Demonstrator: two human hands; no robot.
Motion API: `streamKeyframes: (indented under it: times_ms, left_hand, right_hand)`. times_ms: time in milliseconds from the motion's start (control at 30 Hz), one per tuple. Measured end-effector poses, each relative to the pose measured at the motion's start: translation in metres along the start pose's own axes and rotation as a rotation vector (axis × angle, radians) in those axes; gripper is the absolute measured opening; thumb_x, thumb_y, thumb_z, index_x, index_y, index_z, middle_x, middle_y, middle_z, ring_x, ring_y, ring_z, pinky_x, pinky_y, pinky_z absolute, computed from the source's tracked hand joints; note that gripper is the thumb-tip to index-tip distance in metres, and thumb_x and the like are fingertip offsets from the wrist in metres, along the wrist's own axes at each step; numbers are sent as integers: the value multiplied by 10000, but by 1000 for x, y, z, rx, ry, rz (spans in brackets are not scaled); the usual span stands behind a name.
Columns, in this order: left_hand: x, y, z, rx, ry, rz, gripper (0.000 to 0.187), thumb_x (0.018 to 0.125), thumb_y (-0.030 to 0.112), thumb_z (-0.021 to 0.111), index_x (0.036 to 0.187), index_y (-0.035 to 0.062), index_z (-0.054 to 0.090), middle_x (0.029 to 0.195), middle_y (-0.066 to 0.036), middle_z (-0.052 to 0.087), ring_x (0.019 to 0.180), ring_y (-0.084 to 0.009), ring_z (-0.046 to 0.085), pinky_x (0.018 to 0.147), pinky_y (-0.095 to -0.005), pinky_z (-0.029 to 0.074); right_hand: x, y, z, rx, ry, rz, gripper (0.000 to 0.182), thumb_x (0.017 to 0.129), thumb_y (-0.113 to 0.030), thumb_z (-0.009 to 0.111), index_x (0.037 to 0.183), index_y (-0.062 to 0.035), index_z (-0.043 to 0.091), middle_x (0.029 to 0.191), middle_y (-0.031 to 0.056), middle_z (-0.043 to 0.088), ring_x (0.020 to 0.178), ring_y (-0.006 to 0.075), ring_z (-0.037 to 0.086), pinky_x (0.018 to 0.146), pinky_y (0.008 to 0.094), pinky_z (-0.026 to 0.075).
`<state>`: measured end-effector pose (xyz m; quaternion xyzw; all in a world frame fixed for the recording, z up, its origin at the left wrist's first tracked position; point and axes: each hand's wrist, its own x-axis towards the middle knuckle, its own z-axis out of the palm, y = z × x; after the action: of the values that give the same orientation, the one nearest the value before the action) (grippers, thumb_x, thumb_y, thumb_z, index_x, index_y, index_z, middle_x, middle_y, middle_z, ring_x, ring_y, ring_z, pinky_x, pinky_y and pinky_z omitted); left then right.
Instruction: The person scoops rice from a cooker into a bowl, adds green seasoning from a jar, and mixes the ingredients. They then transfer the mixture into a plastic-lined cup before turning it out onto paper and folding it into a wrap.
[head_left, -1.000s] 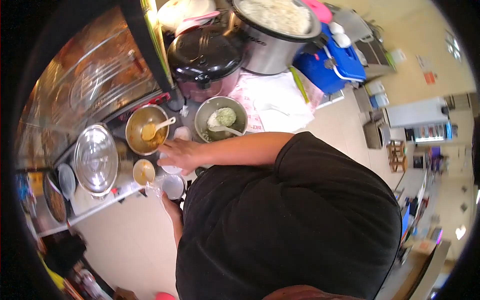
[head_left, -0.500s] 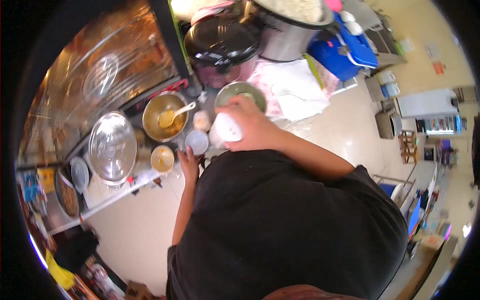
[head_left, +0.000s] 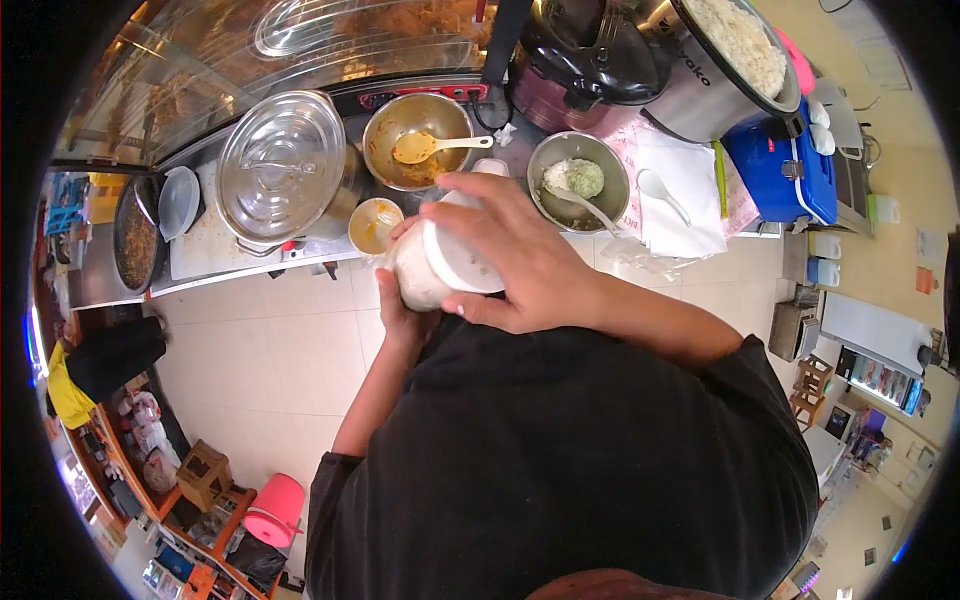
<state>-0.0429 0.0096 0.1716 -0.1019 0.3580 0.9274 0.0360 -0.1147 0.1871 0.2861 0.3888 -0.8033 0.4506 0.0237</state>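
A whitish tub with a white lid (head_left: 465, 258) is held between both hands near my chest. My right hand (head_left: 520, 255) wraps over the lid, with the thumb at its near edge. My left hand (head_left: 400, 305) grips the tub's left side from below. Just behind it stands a small cup with orange residue (head_left: 374, 226). Beyond are a steel bowl with orange sauce (head_left: 388, 112) and a white spoon (head_left: 440, 147). To the right, another steel bowl (head_left: 548, 155) holds white and green food (head_left: 580, 177) and a spoon.
A lidded steel pot (head_left: 275, 170) stands left on the counter, beside a cutting board (head_left: 205, 250) and a dark pan (head_left: 135, 240). A black-lidded cooker (head_left: 590, 60), a large rice pot (head_left: 700, 90), white paper (head_left: 670, 170) and a blue cooler (head_left: 770, 170) are at the right.
The view has swung, shifting the counter items. My left hand has come up from beside a small cup onto the tub. My right hand still holds the tub, now lower and nearer my left hand.
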Motion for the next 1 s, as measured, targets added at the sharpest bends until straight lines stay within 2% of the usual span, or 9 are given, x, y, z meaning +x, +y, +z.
streamKeyframes:
  times_ms: [100, 267, 400, 500, 533, 633, 767, 900, 1000]
  left_hand:
    - [-13, 13, -7, 124, 119, -178, 852, 933, 732, 357, 1479, 78, 365, 1445, -159, 457, 1334, -308, 475, 1092, -446, 424]
    - [-7, 36, -18, 126, 74, -511, 859, 926, 736, 373, 1448, 54, 392, 1398, -162, 497, 1283, -320, 517, 1058, -452, 452]
    - [-4, 51, -43, -43, 73, -688, 866, 921, 738, 386, 1424, 34, 414, 1361, -165, 530, 1243, -330, 550, 1031, -457, 475]
    - [-9, 32, -93, -488, 0, -670, 849, 881, 749, 469, 1301, 11, 473, 1240, -186, 571, 1139, -326, 592, 974, -442, 503]
    - [-4, 31, -83, -479, -324, -640, 831, 846, 751, 531, 1210, 5, 482, 1159, -215, 564, 1084, -325, 595, 944, -432, 510]
    - [-13, 31, -74, -439, -159, -565, 820, 842, 731, 587, 1235, 18, 497, 1090, -230, 568, 957, -340, 609, 836, -431, 532]
    - [-7, 22, -83, -425, -267, -539, 833, 835, 735, 593, 1247, 16, 497, 1123, -230, 557, 951, -343, 606, 791, -409, 524]
    - [-3, 29, -89, -332, -112, -581, 855, 813, 749, 604, 1269, 36, 486, 1140, -244, 549, 1018, -358, 587, 876, -440, 524]
    - [1, 17, -108, -339, -30, -542, 888, 810, 765, 585, 1298, 31, 467, 1182, -250, 543, 1095, -378, 571, 932, -496, 512]
  right_hand:
    - [12, 5, 11, -11, -64, -239, 671, 784, -399, 780, 1351, -135, 536, 1333, 194, 480, 1189, 393, 510, 994, 465, 453]
    - [28, 3, 24, 54, -341, -587, 584, 772, -362, 781, 1289, -182, 577, 1327, 140, 516, 1192, 362, 523, 952, 456, 489]
    - [28, -1, 17, 179, -228, -593, 610, 783, -347, 789, 1313, -153, 557, 1323, 124, 536, 1234, 347, 517, 1015, 444, 456]
    - [5, 18, 12, 249, -154, -12, 655, 793, -369, 796, 1331, -96, 541, 1332, 135, 542, 1258, 347, 517, 1038, 433, 438]
    - [-15, 41, 20, 225, -190, 229, 705, 820, -408, 785, 1356, -44, 509, 1343, 174, 537, 1254, 330, 533, 1049, 406, 427]
    - [-81, 116, 49, 221, -278, 868, 767, 832, -432, 777, 1382, -5, 456, 1325, 207, 550, 1252, 334, 544, 1054, 391, 424]
    - [-97, 153, 77, -106, -325, 684, 823, 731, -384, 843, 1362, -14, 467, 1415, 254, 468, 1329, 411, 453, 1117, 473, 371]
    - [-128, 199, 112, -315, -148, 287, 801, 723, -326, 841, 1370, -30, 474, 1491, 262, 380, 1407, 466, 346, 1169, 547, 283]
    - [-109, 171, 86, -319, -147, 244, 586, 821, -196, 763, 1330, -24, 528, 1409, 249, 480, 1320, 410, 473, 1084, 468, 414]
